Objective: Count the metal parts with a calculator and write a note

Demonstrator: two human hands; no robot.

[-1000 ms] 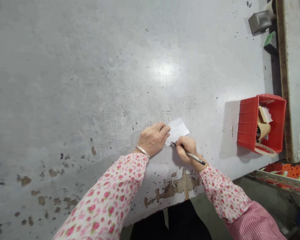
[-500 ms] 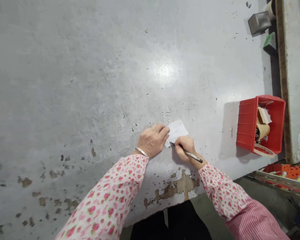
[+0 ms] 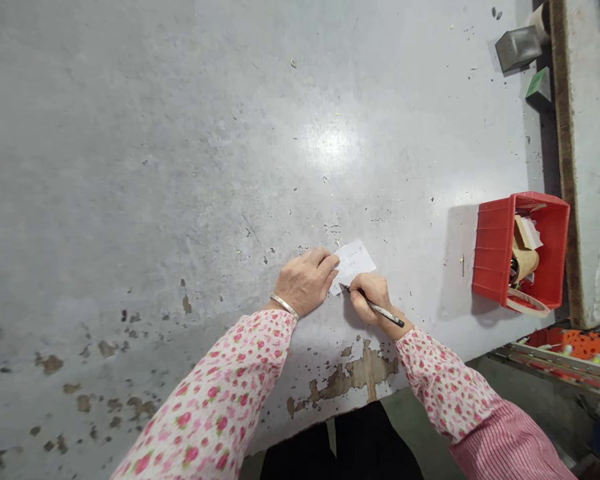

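From my remote seat, nearest me: 2 floral sleeves come in from 6 o'clock over the chipped edge of the grey tabletop (image 3: 180, 167). Right hand (image 3: 374, 297) has its fingers pinched around a pen (image 3: 377, 308), tip down at the near edge of a small white paper slip (image 3: 353, 264); the barrel angles back toward 4 o'clock. Left hand (image 3: 306, 280), bracelet at the wrist, lies palm down, fingers pressed together with the tips on the slip's 9 o'clock edge. The slip lies flat near the tabletop's front edge, faint writing on it that I cannot read. Further out at 3 o'clock, well apart, stands 1 red bin (image 3: 495, 250) holding paper scraps and a cardboard roll.
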